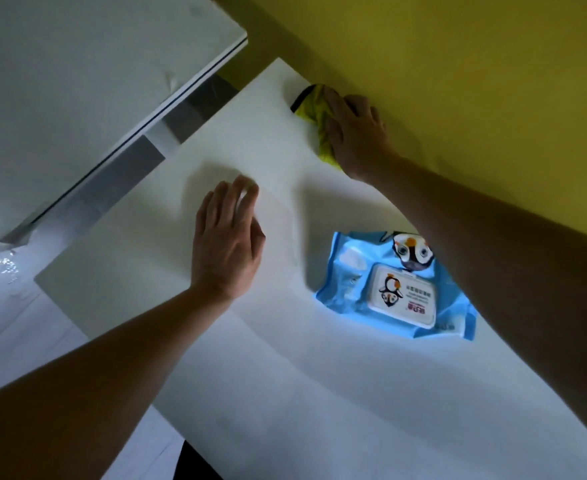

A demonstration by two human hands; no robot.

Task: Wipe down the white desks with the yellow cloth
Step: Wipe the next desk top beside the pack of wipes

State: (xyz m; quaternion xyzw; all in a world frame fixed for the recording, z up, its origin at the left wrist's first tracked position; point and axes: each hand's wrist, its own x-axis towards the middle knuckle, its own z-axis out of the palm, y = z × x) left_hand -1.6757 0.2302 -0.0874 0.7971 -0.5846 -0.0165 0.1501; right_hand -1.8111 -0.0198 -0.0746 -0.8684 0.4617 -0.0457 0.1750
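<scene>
our left hand [228,242] rests flat, fingers straight, on the white desk [285,393]; our right hand [356,133] presses the yellow cloth [314,105] at the desk's far edge, beyond the wipes pack [399,285].

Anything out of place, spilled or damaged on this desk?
Only the blue wet-wipes pack, lying askew on the white desk under the right forearm, in the way of wiping. The right hand presses the yellow cloth.
</scene>
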